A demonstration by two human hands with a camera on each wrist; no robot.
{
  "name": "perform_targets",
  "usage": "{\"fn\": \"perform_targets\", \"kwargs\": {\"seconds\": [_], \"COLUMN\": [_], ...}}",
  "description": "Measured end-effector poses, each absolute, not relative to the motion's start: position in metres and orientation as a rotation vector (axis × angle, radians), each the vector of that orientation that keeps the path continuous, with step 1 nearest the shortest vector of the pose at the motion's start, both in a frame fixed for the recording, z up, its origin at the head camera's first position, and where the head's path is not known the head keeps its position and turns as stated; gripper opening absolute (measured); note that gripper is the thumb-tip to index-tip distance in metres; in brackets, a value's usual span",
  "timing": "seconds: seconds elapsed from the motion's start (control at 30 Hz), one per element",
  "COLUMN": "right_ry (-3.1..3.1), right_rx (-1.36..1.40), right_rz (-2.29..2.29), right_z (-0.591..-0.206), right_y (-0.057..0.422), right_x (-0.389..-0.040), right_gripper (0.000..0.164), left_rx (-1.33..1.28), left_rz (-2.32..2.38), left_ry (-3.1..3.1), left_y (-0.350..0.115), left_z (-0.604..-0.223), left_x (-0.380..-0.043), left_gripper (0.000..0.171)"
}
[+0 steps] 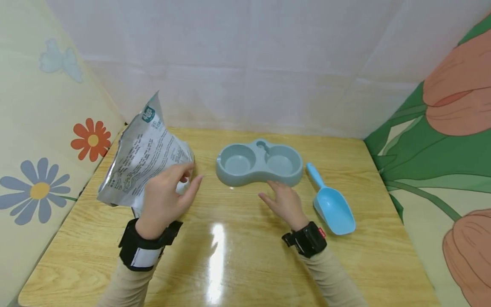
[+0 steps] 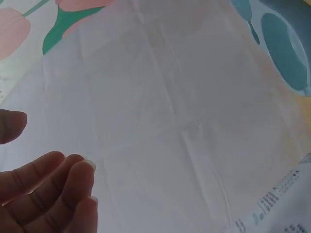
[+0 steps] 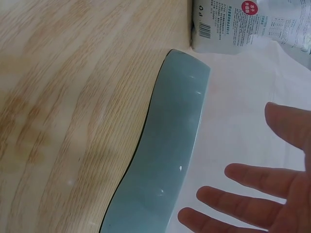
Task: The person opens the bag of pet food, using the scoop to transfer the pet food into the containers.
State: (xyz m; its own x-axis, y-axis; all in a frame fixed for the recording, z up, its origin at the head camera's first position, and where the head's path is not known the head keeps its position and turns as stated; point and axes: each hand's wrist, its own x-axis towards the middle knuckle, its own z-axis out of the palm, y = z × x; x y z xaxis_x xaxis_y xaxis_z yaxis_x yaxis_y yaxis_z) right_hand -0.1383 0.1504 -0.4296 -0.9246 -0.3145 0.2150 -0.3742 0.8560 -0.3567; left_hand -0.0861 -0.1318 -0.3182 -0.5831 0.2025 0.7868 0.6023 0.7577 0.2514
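Note:
A silver foil bag point(image 1: 143, 157) printed with small text stands at the left of the table, its top corner pointing up. In front of it hovers my left hand point(image 1: 166, 196), fingers loosely bent and thumb apart; the left wrist view shows nothing between the fingertips point(image 2: 80, 170). At the middle back sits a grey-blue double pet bowl point(image 1: 261, 168) with two round hollows. My right hand point(image 1: 284, 202) is at the bowl's front right edge, fingers point(image 3: 243, 204) spread and holding nothing. Right of that hand lies a light blue scoop point(image 1: 333, 209), handle towards the back.
The wooden table point(image 1: 238, 264) ends at a white cloth point(image 1: 268, 76) behind. Flower-printed panels stand on the left point(image 1: 38, 140) and right point(image 1: 441, 162). Both wrists wear black straps.

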Motion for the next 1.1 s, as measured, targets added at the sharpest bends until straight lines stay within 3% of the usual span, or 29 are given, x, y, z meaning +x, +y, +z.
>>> {"fn": "perform_targets", "kwargs": {"seconds": [0.23, 1.1], "right_ry": [-2.878, -2.885], "right_rx": [0.551, 0.576], "right_rz": [0.592, 0.631], "right_z": [-0.429, -0.428], "right_y": [0.151, 0.152], "right_x": [-0.139, -0.137], "right_gripper": [0.051, 0.05], "left_rx": [-0.567, -0.561], "left_rz": [-0.647, -0.477], "left_ry": [-2.14, -2.211], "left_y": [-0.142, -0.177], "left_z": [-0.313, -0.277], "left_x": [-0.076, -0.043], "left_gripper": [0.04, 0.053]}}
